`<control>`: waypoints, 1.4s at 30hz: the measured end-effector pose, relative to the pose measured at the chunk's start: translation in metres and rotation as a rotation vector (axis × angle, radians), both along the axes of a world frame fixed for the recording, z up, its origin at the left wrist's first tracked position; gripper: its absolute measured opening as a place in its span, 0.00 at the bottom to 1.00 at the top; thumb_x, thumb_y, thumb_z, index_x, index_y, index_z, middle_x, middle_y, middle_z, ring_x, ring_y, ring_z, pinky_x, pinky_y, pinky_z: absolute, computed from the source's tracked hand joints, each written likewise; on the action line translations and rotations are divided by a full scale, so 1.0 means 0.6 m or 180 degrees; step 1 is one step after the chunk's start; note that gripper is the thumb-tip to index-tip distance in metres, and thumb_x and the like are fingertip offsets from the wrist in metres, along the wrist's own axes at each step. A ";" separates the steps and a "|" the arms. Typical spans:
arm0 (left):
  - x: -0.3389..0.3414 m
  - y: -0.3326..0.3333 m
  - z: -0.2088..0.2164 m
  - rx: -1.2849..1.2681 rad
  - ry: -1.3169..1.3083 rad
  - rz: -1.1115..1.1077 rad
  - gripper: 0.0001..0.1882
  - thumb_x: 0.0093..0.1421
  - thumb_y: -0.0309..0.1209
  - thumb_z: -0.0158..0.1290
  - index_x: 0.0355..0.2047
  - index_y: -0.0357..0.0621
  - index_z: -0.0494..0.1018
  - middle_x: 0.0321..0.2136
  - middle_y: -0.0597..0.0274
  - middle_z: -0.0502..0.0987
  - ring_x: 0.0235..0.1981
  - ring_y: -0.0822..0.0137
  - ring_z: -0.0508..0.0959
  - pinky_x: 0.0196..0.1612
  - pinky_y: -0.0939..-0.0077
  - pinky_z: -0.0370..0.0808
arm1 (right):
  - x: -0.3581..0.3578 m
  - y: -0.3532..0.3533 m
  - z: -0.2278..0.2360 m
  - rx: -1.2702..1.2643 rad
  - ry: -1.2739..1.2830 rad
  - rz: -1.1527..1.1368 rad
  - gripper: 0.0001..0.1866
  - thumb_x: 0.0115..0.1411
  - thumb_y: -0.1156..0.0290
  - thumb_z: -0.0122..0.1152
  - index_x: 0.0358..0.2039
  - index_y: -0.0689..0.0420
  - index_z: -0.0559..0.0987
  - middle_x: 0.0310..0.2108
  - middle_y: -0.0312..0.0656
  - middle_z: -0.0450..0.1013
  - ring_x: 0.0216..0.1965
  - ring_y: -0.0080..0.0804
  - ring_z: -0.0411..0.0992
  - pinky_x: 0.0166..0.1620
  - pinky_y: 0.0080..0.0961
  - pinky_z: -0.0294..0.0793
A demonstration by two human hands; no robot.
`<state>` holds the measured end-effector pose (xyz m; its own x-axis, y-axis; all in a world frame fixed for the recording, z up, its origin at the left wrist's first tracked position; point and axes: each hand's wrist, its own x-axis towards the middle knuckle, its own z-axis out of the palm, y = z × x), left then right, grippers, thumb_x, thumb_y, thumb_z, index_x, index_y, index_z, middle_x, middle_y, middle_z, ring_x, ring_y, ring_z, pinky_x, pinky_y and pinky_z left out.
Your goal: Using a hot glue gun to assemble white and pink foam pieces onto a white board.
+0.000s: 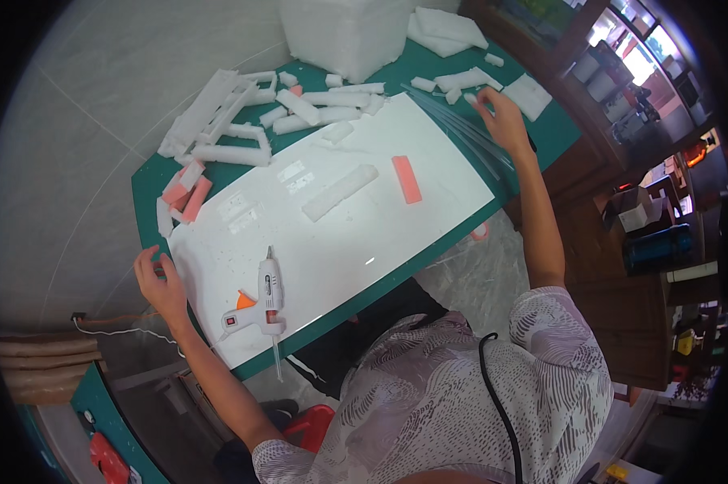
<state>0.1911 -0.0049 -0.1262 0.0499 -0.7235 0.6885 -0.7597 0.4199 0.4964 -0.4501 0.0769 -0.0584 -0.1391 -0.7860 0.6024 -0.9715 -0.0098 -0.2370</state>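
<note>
Left hand (162,284), 9 o'clock: fingers half-open, empty | Right hand (503,121), 2 o'clock: curled, can't tell grip | Foam strip (340,194), pink block (407,179), 12 o'clock: apparently unjoined | Glue gun (269,284), 8 o'clock: unheld

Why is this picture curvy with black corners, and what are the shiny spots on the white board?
In the head view, the fisheye lens bows the front edge of the green tabletop and leaves the corners black; in the head view, pale patches and a bright streak on the white board look like reflected light, while the glue gun looks fairly sharp.
</note>
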 end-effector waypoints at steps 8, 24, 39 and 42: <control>-0.002 0.003 0.000 -0.0012 -0.0043 0.0006 0.10 0.60 0.23 0.51 0.42 0.38 0.74 0.42 0.56 0.73 0.27 0.67 0.74 0.29 0.75 0.71 | 0.013 -0.017 0.048 -0.1405 -0.2820 0.1250 0.18 0.63 0.74 0.61 0.51 0.62 0.70 0.37 0.39 0.78 0.38 0.23 0.75 0.41 0.18 0.74; -0.010 0.006 0.008 -0.0026 0.0104 -0.0052 0.11 0.59 0.21 0.51 0.42 0.38 0.74 0.43 0.57 0.72 0.27 0.69 0.73 0.30 0.75 0.71 | 0.157 -0.136 -0.009 0.0001 -0.0704 0.0900 0.23 0.55 0.65 0.63 0.51 0.57 0.75 0.49 0.48 0.74 0.52 0.46 0.71 0.55 0.35 0.68; -0.012 0.014 0.014 -0.0013 0.0231 -0.0200 0.11 0.58 0.21 0.51 0.42 0.38 0.74 0.44 0.57 0.72 0.27 0.69 0.72 0.32 0.74 0.72 | 0.146 -0.193 0.056 0.0722 -0.3204 0.1349 0.19 0.61 0.60 0.61 0.50 0.54 0.78 0.41 0.36 0.74 0.40 0.23 0.69 0.43 0.19 0.71; -0.014 0.016 0.015 0.0008 0.0129 -0.0164 0.10 0.59 0.21 0.52 0.42 0.38 0.74 0.45 0.59 0.72 0.28 0.71 0.73 0.32 0.77 0.73 | 0.150 -0.163 0.076 0.0708 -0.3277 0.1553 0.18 0.62 0.61 0.60 0.50 0.54 0.77 0.42 0.35 0.72 0.40 0.21 0.67 0.44 0.19 0.71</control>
